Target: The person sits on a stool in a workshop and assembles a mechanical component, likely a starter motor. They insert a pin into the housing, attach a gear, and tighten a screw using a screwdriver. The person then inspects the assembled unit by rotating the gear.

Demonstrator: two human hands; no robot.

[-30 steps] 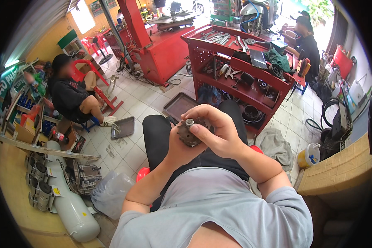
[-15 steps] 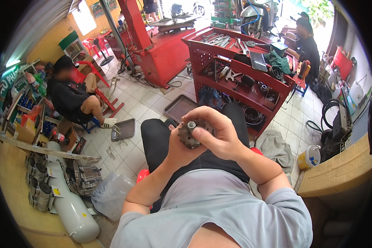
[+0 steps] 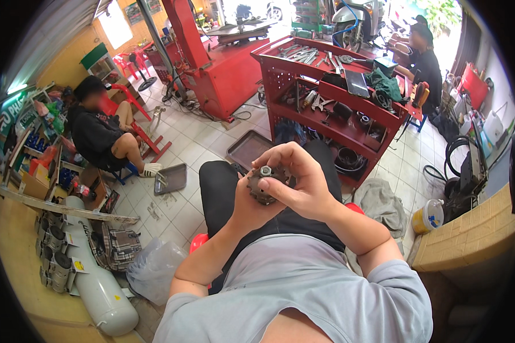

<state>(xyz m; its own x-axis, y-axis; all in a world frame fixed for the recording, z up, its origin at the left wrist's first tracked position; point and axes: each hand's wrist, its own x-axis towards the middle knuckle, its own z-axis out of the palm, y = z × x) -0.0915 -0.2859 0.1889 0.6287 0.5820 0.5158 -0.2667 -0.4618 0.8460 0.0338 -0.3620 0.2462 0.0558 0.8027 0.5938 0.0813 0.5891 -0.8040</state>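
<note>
Above my lap I hold a round, dark, toothed metal part (image 3: pixel 261 193) with a hex nut (image 3: pixel 265 171) standing at its centre. My left hand (image 3: pixel 250 207) cups it from the left and below, its fingers mostly hidden under the part. From the right, my right hand (image 3: pixel 303 186) curls round it, fingers over the far edge and thumb laid on the top face near the nut. Both hands are closed on the part. Its underside and right side are covered by my hands.
Ahead stands a red tool cart (image 3: pixel 326 80) with wrenches on top. Metal trays (image 3: pixel 170 178) lie on the tiled floor. One person (image 3: pixel 103 131) sits at left, another (image 3: pixel 426 68) beyond the cart. A grey cylindrical tank (image 3: pixel 100 291), plastic bag (image 3: pixel 157 268) and bucket (image 3: pixel 427 217) flank me.
My right thumb has shifted slightly left over the part's face, and the part sits at a slightly different angle. The seated person at left has moved head and arms a little.
</note>
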